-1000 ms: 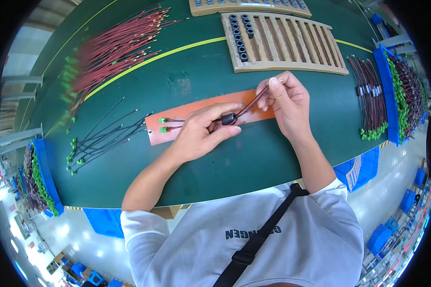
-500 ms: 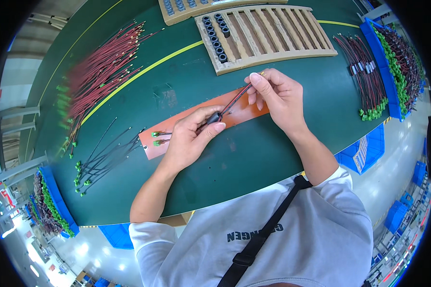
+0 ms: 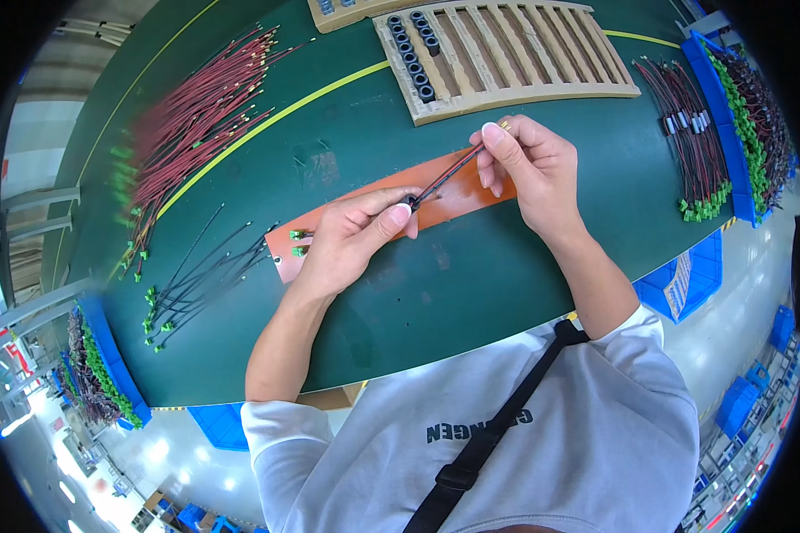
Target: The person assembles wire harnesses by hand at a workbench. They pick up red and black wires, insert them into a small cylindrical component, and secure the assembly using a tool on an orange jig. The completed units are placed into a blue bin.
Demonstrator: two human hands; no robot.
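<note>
My left hand (image 3: 351, 238) is closed around a small black cylindrical core (image 3: 410, 202), most of it hidden by the fingers. A pair of red and black wires (image 3: 451, 174) runs up and to the right out of the core. My right hand (image 3: 535, 169) pinches those wires close to their gold-coloured terminals (image 3: 506, 126). Both hands are above an orange strip (image 3: 458, 188) lying on the green table (image 3: 471, 284). Two green connectors (image 3: 300, 242) show at the strip's left end, beside my left hand; where their wires lead is hidden.
At the far side, a slotted cardboard tray (image 3: 507, 53) holds several black cores. Red wires (image 3: 213, 98) spread at far left, black wires (image 3: 209, 275) nearer. Wires with grey sleeves (image 3: 687, 122) lie right. Blue bins (image 3: 729, 133) of green-ended wires stand at both sides.
The black core has turned in my left hand, now showing its end and less of its side. More of the gold terminals shows past my right fingers. The whole view has shifted slightly.
</note>
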